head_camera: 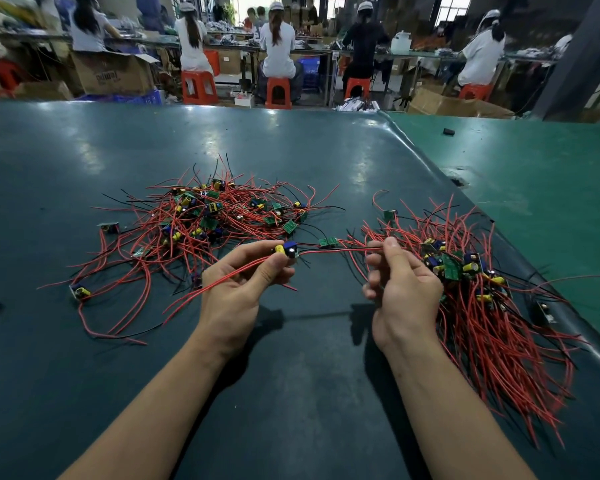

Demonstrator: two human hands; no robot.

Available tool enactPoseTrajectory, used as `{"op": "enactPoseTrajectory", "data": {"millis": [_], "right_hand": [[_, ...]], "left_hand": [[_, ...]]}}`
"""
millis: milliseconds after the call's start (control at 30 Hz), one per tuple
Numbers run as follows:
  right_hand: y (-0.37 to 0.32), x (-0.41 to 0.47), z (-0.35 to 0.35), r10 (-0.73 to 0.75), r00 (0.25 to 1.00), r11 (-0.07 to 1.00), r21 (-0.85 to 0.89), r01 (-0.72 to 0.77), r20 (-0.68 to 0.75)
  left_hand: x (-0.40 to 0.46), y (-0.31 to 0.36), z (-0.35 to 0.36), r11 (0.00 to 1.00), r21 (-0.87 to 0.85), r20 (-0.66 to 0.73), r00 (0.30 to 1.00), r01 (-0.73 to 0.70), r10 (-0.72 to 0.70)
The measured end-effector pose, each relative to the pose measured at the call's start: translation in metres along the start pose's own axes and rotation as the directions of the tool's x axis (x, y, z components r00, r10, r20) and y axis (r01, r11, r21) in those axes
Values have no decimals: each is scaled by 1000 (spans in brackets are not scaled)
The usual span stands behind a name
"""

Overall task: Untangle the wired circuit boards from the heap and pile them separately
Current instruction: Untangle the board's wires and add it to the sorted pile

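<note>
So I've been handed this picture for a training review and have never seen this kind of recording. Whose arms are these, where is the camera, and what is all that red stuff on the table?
There is no machine here. A person wears a wide-angle camera on the head, looking forward and down, so the two bare arms are that person's own.

On the dark green table lie two lots of small circuit boards with red and black wires: a tangled heap ahead on the left, and a sorted pile on the right, its wires lying roughly one way.

The left hand pinches one circuit board. The right hand pinches that board's wires, stretched between the hands, seemingly to straighten them.

Behind, other people sit on orange stools at benches.
</note>
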State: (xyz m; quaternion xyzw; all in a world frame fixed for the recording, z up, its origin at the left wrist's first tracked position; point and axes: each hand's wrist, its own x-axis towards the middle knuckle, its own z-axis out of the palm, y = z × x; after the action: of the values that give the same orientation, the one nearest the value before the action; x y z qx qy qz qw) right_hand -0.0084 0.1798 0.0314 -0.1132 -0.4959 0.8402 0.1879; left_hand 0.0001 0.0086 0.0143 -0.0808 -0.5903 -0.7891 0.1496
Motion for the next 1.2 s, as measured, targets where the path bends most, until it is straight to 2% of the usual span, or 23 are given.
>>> {"op": "enactPoseTrajectory", "data": {"millis": [300,367,433,500,567,667,833,967,1067,1133,1200], "right_hand": [[-6,8,-3,51,997,974,222,-36,-65],[-3,3,-2,78,997,984,161,-80,15],[5,-7,2,135,982,990,9,-137,130],[12,-17,8,194,947,980,-104,-172,255],[16,-23,10,215,925,976,-113,-189,313],[16,-20,10,207,940,977,-96,-188,272],[3,3,2,116,989,992,47,-121,92],[-1,8,-4,90,996,990,108,-90,6],[-5,13,-9,60,994,990,131,-48,-87],[-6,11,-9,6,999,999,42,-4,-44],[1,2,-5,-13,999,1000,-27,14,51]], "left_hand": [[-7,0,7,1000,-30,52,999,6,-5],[-7,0,9,1000,-12,2,1000,-5,5],[-6,1,9,999,30,-42,999,-29,30],[-7,2,10,993,104,-6,999,-48,49],[-10,2,12,986,160,54,998,-52,44],[-14,2,15,985,165,67,997,-50,39],[-8,6,10,991,108,-32,996,-78,82],[-6,7,6,990,67,-65,990,-122,126],[0,10,-3,988,-83,-213,971,-128,108],[5,11,-9,981,-127,-296,950,-146,103],[7,11,-8,978,-165,-298,952,-125,71]]}}
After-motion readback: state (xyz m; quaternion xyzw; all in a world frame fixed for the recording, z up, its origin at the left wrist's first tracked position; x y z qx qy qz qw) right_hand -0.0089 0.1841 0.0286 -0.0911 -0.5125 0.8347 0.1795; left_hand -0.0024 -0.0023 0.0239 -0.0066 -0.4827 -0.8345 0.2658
